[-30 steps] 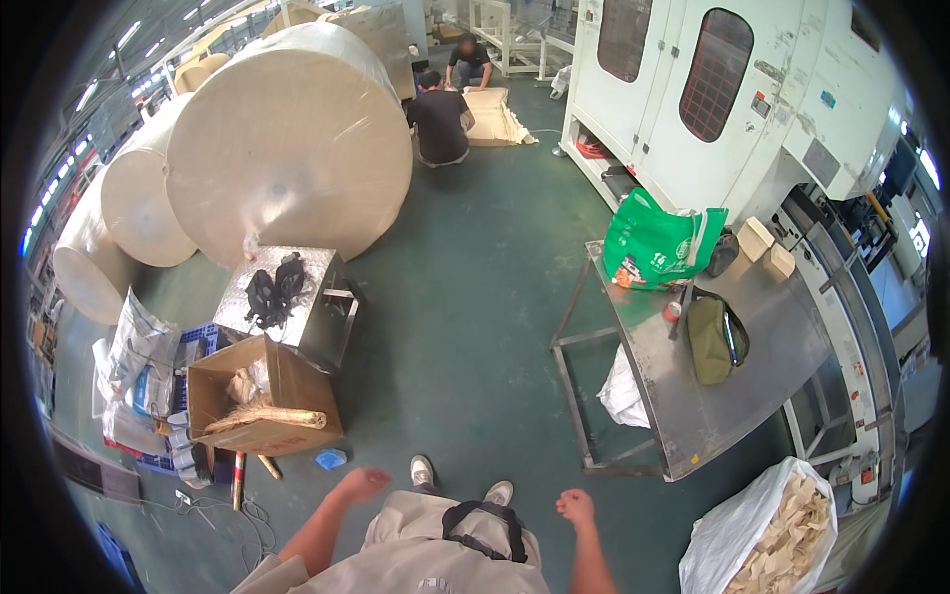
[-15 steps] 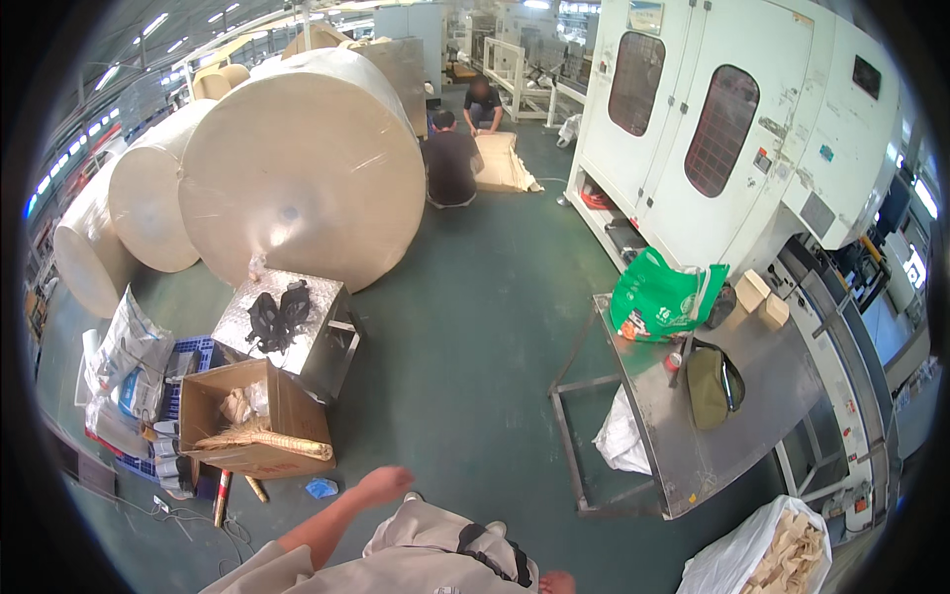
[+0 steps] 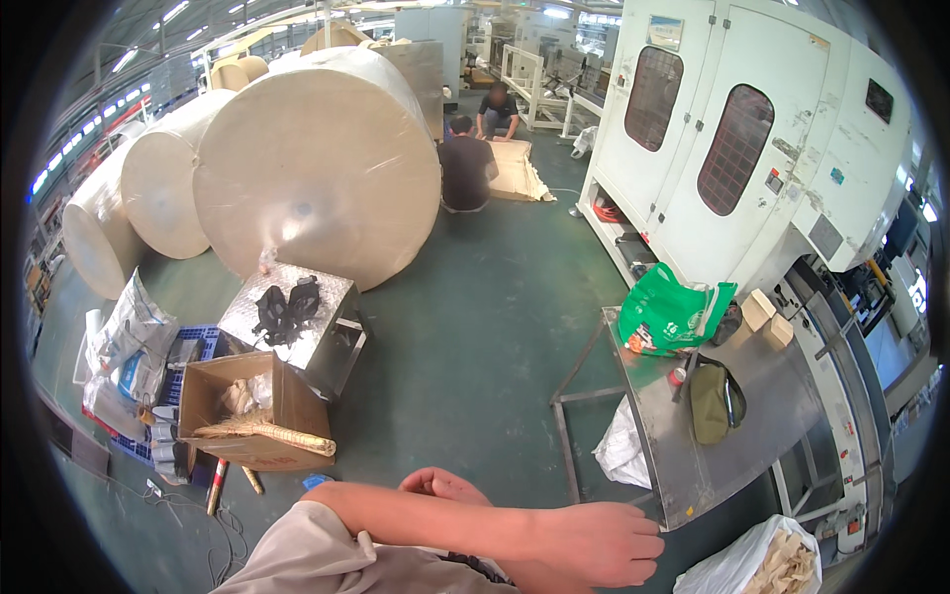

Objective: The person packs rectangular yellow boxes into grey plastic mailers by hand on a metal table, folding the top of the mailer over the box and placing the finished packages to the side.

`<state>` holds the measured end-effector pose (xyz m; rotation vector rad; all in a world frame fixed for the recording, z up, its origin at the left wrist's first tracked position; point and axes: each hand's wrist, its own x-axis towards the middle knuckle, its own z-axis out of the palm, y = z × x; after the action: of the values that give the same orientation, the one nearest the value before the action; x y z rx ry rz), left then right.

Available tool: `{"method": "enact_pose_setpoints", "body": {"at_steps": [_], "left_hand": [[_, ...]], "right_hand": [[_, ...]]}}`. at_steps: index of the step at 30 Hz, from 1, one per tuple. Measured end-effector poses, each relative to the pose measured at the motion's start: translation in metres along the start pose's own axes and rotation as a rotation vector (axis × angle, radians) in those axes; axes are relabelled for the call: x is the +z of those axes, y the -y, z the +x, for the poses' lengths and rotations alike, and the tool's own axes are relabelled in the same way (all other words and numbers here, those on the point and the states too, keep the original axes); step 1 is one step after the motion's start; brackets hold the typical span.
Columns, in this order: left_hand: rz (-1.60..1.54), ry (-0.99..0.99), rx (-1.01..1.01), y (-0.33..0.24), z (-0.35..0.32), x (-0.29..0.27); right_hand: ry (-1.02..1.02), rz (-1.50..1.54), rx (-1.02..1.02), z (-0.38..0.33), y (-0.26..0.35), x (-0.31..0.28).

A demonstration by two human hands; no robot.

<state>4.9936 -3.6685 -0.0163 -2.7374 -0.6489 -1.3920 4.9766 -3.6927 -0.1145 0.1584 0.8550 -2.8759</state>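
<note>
My left forearm reaches across in front of me, and my left hand is at its right end, back upward, fingers bent in with nothing visible in them. Behind that forearm my right hand shows on the left side, so my arms cross. Its fingers curl loosely with a gap, and nothing is seen in it; the forearm hides its lower part. Neither hand touches the objects around. Nearest are a scrap of blue plastic on the floor and the metal table at right.
At left stand a cardboard box with a straw broom across it, a metal stand and huge paper rolls. The table bears a green bag and an olive pouch. Two people crouch ahead by brown sheeting.
My left arm has swung from the left across to the right. My right hand has come from the lower edge to behind the left forearm. The view has shifted slightly.
</note>
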Motion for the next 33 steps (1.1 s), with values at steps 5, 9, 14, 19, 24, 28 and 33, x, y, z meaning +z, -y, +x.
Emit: {"method": "enact_pose_setpoints", "body": {"at_steps": [5,9,14,19,24,28,33], "left_hand": [[-0.116,0.123,-0.148,-0.001,-0.013,-0.02],[0.093,0.021,-0.19,0.004,-0.045,0.011],[0.08,0.022,-0.189,-0.004,-0.04,0.014],[-0.02,0.058,-0.178,-0.013,-0.058,-0.007],[0.022,-0.075,-0.133,-0.026,-0.09,-0.031],[0.022,-0.096,-0.113,-0.036,-0.108,-0.055],[-0.068,-0.125,-0.149,-0.048,-0.129,-0.091]], "right_hand": [[0.235,0.118,0.037,-0.015,-0.027,-0.059],[0.355,0.248,0.04,-0.024,-0.024,-0.06],[0.094,0.25,0.2,-0.005,-0.021,-0.012],[0.101,0.072,0.167,0.01,-0.024,-0.012],[-0.053,-0.166,0.182,0.037,-0.024,0.014],[-0.121,-0.098,0.135,0.068,-0.028,0.055],[0.005,-0.208,0.17,0.092,-0.045,0.038]]}}
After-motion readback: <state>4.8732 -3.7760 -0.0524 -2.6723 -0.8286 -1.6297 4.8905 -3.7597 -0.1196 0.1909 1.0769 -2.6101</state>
